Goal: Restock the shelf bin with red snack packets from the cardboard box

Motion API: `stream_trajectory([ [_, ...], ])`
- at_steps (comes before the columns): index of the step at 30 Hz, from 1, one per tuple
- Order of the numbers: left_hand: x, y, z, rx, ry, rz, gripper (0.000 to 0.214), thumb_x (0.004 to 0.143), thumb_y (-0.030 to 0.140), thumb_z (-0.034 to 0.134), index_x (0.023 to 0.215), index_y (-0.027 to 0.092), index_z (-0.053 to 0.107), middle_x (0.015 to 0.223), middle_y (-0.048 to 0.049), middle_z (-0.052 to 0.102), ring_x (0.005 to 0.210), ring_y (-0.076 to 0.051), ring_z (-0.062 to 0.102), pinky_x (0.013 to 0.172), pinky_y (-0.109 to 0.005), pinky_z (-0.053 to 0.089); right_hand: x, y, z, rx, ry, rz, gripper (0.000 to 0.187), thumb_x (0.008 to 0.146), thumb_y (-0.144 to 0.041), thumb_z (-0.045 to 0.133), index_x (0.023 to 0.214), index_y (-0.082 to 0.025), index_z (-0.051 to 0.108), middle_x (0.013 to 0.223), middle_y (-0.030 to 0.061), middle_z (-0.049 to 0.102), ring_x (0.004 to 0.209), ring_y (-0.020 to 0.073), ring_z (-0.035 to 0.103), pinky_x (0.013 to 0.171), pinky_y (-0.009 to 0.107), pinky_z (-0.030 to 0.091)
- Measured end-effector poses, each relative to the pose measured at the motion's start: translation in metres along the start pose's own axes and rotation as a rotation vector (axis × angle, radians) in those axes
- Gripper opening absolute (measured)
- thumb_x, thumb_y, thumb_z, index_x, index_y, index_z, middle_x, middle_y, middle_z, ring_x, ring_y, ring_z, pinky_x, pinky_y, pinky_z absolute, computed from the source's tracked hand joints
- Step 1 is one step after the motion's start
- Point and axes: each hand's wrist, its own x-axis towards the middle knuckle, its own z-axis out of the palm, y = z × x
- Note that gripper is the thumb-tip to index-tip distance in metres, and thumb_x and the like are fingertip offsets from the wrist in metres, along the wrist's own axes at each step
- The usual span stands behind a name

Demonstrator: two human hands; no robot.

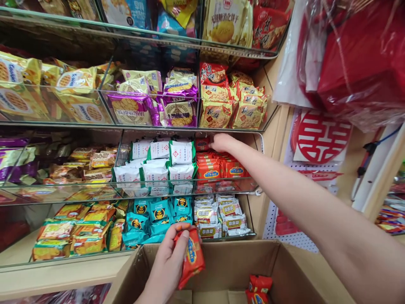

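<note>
Red packets (211, 172): most visible ones sit stacked in the shelf bin, just off centre toward 4 o'clock. 1 packet (194, 255) is in the left hand (167, 255), 7 o'clock; at least 2 more lie in the carton (237, 257), 5 o'clock. My read: well along, not complete. Bin stacked, those few off the shelf; exact count unclear, carton runs out of frame.

Left grip clenched on its packet, over the carton. Right hand (223, 142) reaches the back of the bin, fingers at a red packet; can't tell if grasping.

Surface: tiered glass shelf, clear front strip (247, 185). From the bin: white-green packets (182, 152) at 9 o'clock, silver packets (209, 216) at 6, yellow packets (217, 114) at 12.

Room: shop-like. Wood panel (279, 120) and red paper ornament (321, 137) at 3 o'clock, plastic-wrapped red goods (363, 67) at 2.
</note>
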Motion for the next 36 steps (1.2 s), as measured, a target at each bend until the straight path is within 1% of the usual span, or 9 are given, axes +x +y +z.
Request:
stream_trajectory([
  [5,0.002,0.006,0.001,-0.196,0.084,-0.018,0.038,0.069,0.034,0.067,0.103,0.021,0.054,0.102,-0.0057,0.064,0.091,-0.021,0.061,0.077,-0.031,0.048,-0.131,0.004,0.005,0.178,0.051,-0.393,0.015,0.08,-0.023,0.05,0.088,-0.016,0.061,0.1,0.0074,0.06,0.098,0.0191,0.052,0.091,0.036,0.036],
  [7,-0.001,0.008,0.003,-0.233,0.081,0.003,0.039,0.07,0.029,0.067,0.105,0.02,0.054,0.108,-0.0073,0.062,0.097,-0.021,0.059,0.076,-0.029,0.049,-0.186,0.014,0.03,0.403,-0.1,-0.231,0.02,0.08,-0.028,0.05,0.094,-0.018,0.059,0.096,0.0067,0.06,0.091,0.017,0.054,0.083,0.033,0.041],
  [9,-0.004,0.01,0.005,-0.252,0.086,0.02,0.04,0.069,0.026,0.068,0.106,0.02,0.054,0.114,-0.008,0.06,0.102,-0.022,0.056,0.076,-0.028,0.049,-0.223,0.025,0.06,0.684,-0.382,0.047,0.046,0.071,-0.036,0.062,0.112,-0.018,0.05,0.103,0.0092,0.057,0.089,0.0176,0.055,0.076,0.033,0.046],
  [12,-0.007,0.009,0.01,-0.258,0.104,0.063,0.038,0.068,0.025,0.069,0.104,0.021,0.054,0.114,-0.0075,0.059,0.107,-0.024,0.053,0.079,-0.031,0.049,-0.237,0.037,0.086,1.131,-0.68,0.33,0.067,0.062,-0.038,0.071,0.118,-0.015,0.042,0.103,0.0097,0.058,0.088,0.0164,0.058,0.079,0.034,0.046],
  [14,-0.008,0.008,0.014,-0.255,0.098,0.079,0.037,0.068,0.024,0.069,0.101,0.021,0.053,0.111,-0.0071,0.061,0.108,-0.025,0.053,0.083,-0.034,0.047,-0.232,0.04,0.088,1.288,-0.726,0.426,0.066,0.061,-0.036,0.072,0.115,-0.014,0.043,0.097,0.0078,0.059,0.085,0.0147,0.059,0.08,0.032,0.046],
  [19,-0.012,0.004,0.023,-0.22,0.046,0.038,0.036,0.068,0.023,0.069,0.099,0.021,0.052,0.104,-0.0059,0.064,0.102,-0.024,0.056,0.084,-0.035,0.046,-0.23,0.039,0.083,1.36,-0.848,0.405,0.06,0.054,-0.028,0.077,0.106,-0.016,0.048,0.08,0.0011,0.061,0.066,0.0116,0.061,0.069,0.03,0.048],
  [27,-0.014,0.001,0.022,0.02,0.002,-0.062,0.04,0.065,0.031,0.071,0.099,0.018,0.054,0.096,-0.0036,0.064,0.09,-0.019,0.058,0.075,-0.027,0.046,-0.239,0.043,0.086,1.147,-0.546,0.37,0.038,0.063,-0.027,0.069,0.091,-0.017,0.047,0.074,-0.0011,0.055,0.061,0.0096,0.053,0.057,0.025,0.045],
  [32,-0.009,0.0,0.016,0.005,0.006,0.011,0.039,0.066,0.033,0.07,0.098,0.02,0.052,0.099,-0.0034,0.061,0.088,-0.018,0.056,0.072,-0.026,0.046,-0.24,0.042,0.08,0.964,-0.385,0.16,0.023,0.071,-0.025,0.06,0.086,-0.019,0.044,0.078,-0.0005,0.052,0.066,0.01,0.051,0.062,0.025,0.044],
  [36,-0.008,-0.001,0.013,0.009,-0.067,0.022,0.036,0.078,0.049,0.049,0.102,0.022,0.052,0.093,-0.0034,0.06,0.072,-0.018,0.058,0.061,-0.028,0.045,-0.231,0.042,0.059,0.768,-0.048,-0.023,0.018,0.081,-0.029,0.048,0.096,-0.022,0.04,0.085,0.0023,0.051,0.07,0.0118,0.052,0.062,0.026,0.045],
])
